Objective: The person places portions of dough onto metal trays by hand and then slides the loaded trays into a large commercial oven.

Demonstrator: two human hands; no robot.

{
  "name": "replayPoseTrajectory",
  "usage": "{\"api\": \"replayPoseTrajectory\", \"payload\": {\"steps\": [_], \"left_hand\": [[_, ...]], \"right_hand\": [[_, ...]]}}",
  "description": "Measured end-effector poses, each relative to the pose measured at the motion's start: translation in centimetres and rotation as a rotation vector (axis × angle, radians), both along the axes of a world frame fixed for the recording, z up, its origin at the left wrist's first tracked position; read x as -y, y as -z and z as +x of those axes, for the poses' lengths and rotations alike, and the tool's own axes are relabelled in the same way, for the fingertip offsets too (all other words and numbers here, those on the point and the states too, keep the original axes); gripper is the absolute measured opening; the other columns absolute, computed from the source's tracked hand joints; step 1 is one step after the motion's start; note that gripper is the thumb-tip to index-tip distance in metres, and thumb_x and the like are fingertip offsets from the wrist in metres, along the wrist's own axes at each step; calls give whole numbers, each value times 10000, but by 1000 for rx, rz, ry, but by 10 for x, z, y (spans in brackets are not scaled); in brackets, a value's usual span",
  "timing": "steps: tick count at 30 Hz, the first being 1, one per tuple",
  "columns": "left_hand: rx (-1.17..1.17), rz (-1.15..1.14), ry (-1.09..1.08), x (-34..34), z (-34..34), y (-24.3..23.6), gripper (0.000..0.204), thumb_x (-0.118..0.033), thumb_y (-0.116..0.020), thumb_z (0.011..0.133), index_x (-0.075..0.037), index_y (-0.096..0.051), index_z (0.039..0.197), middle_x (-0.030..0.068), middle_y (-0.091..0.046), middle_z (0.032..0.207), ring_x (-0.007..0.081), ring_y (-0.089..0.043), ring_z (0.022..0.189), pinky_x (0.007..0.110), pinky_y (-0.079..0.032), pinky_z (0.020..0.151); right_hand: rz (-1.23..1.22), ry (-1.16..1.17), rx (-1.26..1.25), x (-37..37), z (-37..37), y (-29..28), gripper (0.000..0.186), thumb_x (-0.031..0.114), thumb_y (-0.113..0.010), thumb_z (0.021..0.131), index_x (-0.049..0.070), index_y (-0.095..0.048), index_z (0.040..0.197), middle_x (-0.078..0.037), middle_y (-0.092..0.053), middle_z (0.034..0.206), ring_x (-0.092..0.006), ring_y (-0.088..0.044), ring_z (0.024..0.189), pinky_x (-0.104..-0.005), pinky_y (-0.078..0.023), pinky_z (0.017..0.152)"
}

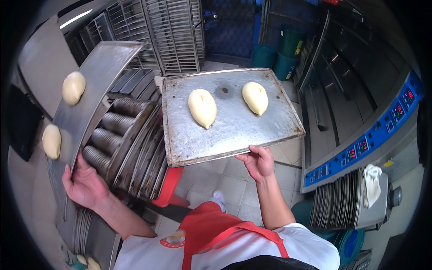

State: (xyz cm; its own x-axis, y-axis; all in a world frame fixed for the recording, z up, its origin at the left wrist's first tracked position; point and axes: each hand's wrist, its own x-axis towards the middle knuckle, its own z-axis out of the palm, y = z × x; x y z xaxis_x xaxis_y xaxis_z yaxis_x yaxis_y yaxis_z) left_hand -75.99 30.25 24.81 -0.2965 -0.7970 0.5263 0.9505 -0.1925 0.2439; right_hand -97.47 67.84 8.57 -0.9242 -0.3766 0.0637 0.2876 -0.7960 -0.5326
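Leftward, at 10 o'clock, a tilted metal tray (99,72) is carrying two pale dough pieces (73,88), one toward 10 and one toward 9. Ridged moulds (118,121) are lying just beside it at 9 o'clock. Around 12 o'clock, a rimmed baking tray (243,139) is bearing two dough ovals (202,108), set apart. At 4 o'clock, upright trays (335,198) are standing packed together, a white cloth (372,184) hanging at one end. At 8 o'clock, the left hand (87,186) is reaching palm-up to the tilted metal tray's edge, thumb spread; whether it is gripping, I cannot tell. The right hand (258,164) is clasping the rimmed baking tray at that tray's 5 o'clock, thumb on top.
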Motion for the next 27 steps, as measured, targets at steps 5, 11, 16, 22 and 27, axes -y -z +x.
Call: {"api": "replayPoseTrajectory", "payload": {"steps": [5, 11, 16, 22, 27], "left_hand": [[-120, 8, 88, -14, -206, 45, 460, 2, -421, 929, 200, -362, 1339, 321, -469, 1385, 407, -496, 1287, 529, -419, 1114], [-182, -23, 298, 12, -390, 59, 491, 0, -428, 905, 156, -358, 1365, 294, -465, 1401, 397, -482, 1306, 545, -388, 1131], [-9, 112, 120, 19, -522, 43, 416, -28, -481, 882, 144, -472, 1261, 263, -515, 1357, 375, -497, 1292, 547, -394, 1118], [63, 188, 128, 51, -629, 84, 141, -42, -515, 892, 56, -606, 849, 185, -672, 976, 332, -620, 1131, 549, -480, 1045], [97, 243, 97, 85, -717, 84, 373, -25, -505, 884, 135, -493, 1221, 248, -533, 1340, 361, -538, 1261, 530, -462, 1075]], "right_hand": [[45, -19, 5, -26, -133, 21, 321, -30, -469, 895, -66, -521, 1210, -229, -642, 1118, -371, -666, 1027, -562, -589, 849], [86, -26, 156, -28, -283, 53, 169, -73, -501, 884, -18, -653, 837, -131, -675, 852, -291, -693, 877, -640, -542, 892], [29, -108, 162, 2, -396, 88, 161, -64, -516, 867, -8, -664, 838, -132, -700, 892, -294, -691, 929, -651, -513, 931], [255, -327, 231, 49, -511, 126, 397, 45, -530, 887, 14, -556, 1281, -153, -652, 1223, -341, -621, 1154, -569, -477, 1025], [274, -512, 247, 131, -660, 120, 412, 19, -511, 892, -48, -522, 1298, -198, -658, 1175, -363, -645, 1106, -544, -517, 995]]}}
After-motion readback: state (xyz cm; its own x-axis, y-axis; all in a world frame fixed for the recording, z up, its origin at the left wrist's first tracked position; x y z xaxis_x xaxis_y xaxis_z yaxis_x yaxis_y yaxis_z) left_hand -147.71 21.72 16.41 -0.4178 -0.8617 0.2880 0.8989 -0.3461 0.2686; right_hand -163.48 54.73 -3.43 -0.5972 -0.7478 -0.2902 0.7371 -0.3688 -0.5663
